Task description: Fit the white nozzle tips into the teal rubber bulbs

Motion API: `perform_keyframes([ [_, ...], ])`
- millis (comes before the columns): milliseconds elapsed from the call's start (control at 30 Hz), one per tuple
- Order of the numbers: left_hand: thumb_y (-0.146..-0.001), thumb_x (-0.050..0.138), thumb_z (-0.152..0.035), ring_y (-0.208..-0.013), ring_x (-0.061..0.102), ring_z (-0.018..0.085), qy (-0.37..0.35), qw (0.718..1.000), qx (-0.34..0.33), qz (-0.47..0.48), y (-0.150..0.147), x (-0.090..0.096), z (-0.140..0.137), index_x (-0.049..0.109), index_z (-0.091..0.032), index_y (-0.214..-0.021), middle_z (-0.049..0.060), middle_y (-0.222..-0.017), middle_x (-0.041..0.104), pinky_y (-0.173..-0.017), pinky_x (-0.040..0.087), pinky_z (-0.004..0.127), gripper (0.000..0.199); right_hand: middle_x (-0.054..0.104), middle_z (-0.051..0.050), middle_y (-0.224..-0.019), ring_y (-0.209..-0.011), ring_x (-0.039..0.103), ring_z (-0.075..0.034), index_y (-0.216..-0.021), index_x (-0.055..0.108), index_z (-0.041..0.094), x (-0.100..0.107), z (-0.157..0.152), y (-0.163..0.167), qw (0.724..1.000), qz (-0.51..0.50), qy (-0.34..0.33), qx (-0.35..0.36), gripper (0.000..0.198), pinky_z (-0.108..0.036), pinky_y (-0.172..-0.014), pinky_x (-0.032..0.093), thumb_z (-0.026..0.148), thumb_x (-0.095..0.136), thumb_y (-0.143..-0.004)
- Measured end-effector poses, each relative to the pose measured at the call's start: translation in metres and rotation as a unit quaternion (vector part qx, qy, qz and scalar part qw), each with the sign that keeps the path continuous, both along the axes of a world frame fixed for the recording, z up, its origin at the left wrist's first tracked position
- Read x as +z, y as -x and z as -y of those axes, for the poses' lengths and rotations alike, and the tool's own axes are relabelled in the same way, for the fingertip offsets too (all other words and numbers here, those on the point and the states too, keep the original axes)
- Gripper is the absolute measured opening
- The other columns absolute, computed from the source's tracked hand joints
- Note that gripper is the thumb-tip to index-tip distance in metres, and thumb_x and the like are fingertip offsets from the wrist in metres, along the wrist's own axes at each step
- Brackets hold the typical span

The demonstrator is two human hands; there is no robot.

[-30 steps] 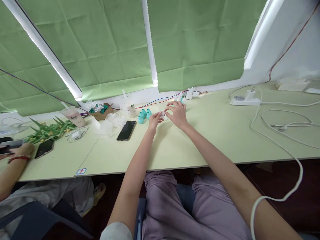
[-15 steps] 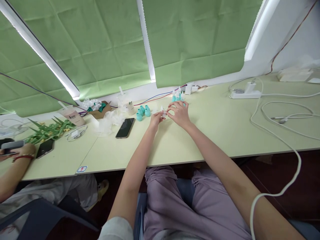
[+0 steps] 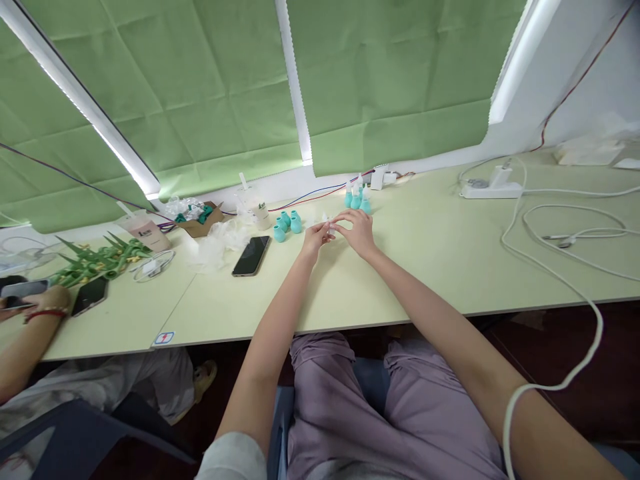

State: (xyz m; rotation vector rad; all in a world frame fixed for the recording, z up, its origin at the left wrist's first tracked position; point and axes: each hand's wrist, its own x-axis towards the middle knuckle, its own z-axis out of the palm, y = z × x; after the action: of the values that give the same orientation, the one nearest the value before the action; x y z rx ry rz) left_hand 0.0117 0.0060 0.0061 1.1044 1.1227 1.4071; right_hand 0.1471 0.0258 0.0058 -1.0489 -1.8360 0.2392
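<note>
My left hand (image 3: 315, 241) pinches a small whitish plastic piece (image 3: 331, 230) above the table. From the right, my right hand (image 3: 359, 233) meets it, thumb and fingertips closed on the same piece; its exact shape is too small to make out. Beyond the hands, a few more whitish bits (image 3: 324, 217) show, partly hidden. Left of my left hand stands a group of turquoise bulb-shaped bottles (image 3: 280, 231) without tips. Behind my right hand are several turquoise bulbs (image 3: 356, 200) fitted with whitish pointed tips.
A black phone (image 3: 251, 256) lies left of my arms, near crumpled clear plastic (image 3: 215, 245), a cardboard box (image 3: 203, 227) and drink cups. Another person's arm (image 3: 37, 333) rests at far left. A power strip (image 3: 493, 191) and white cable (image 3: 560, 273) are on the right.
My right hand has drawn lower and its fingers have closed in on the piece at my left fingertips. The tipped bulbs behind it show more fully.
</note>
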Motion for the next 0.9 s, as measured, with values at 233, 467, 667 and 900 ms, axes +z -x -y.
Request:
perform_keyframes([
  [233,-0.074,0.070,-0.043,-0.062,0.056,0.007,-0.030,0.999,-0.030,0.004,0.002,-0.001,-0.001,0.068,-0.013,-0.083,0.001,-0.071,0.061,-0.064,0.042,0.020,0.032,0.066,-0.002,-0.098,-0.097,0.056,-0.016,-0.088,0.073,0.023,0.000,-0.004,-0.002,0.993,-0.102,0.028,0.049,0.021,-0.030,-0.092,0.038,0.039,0.061,-0.082],
  [467,-0.074,0.069,-0.039,-0.062,0.054,0.006,-0.040,0.998,-0.032,-0.030,0.003,0.002,0.002,0.070,-0.013,-0.091,0.003,-0.077,0.065,-0.070,0.046,0.022,0.031,0.067,-0.003,-0.097,-0.097,0.057,-0.017,-0.084,0.073,0.023,0.000,-0.005,-0.002,0.991,-0.112,0.037,0.056,0.016,-0.033,-0.095,0.039,0.036,0.064,-0.078],
  [667,-0.077,0.066,-0.040,-0.066,0.055,0.008,-0.061,0.996,-0.046,-0.042,0.003,0.002,0.001,0.071,-0.012,-0.087,0.004,-0.079,0.066,-0.077,0.048,0.025,0.030,0.067,-0.003,-0.100,-0.093,0.058,-0.016,-0.089,0.073,0.021,0.003,-0.010,-0.008,0.962,-0.188,0.127,0.154,0.027,-0.032,-0.091,0.043,0.037,0.071,-0.067],
  [900,-0.079,0.064,-0.039,-0.061,0.051,0.008,-0.103,0.989,-0.023,-0.101,0.001,0.007,0.002,0.071,-0.011,-0.081,0.006,-0.075,0.066,-0.065,0.044,0.024,0.028,0.067,-0.004,-0.104,-0.089,0.059,-0.014,-0.091,0.072,0.019,0.001,-0.019,-0.015,0.918,-0.280,0.205,0.192,0.027,-0.032,-0.092,0.043,0.036,0.064,-0.071],
])
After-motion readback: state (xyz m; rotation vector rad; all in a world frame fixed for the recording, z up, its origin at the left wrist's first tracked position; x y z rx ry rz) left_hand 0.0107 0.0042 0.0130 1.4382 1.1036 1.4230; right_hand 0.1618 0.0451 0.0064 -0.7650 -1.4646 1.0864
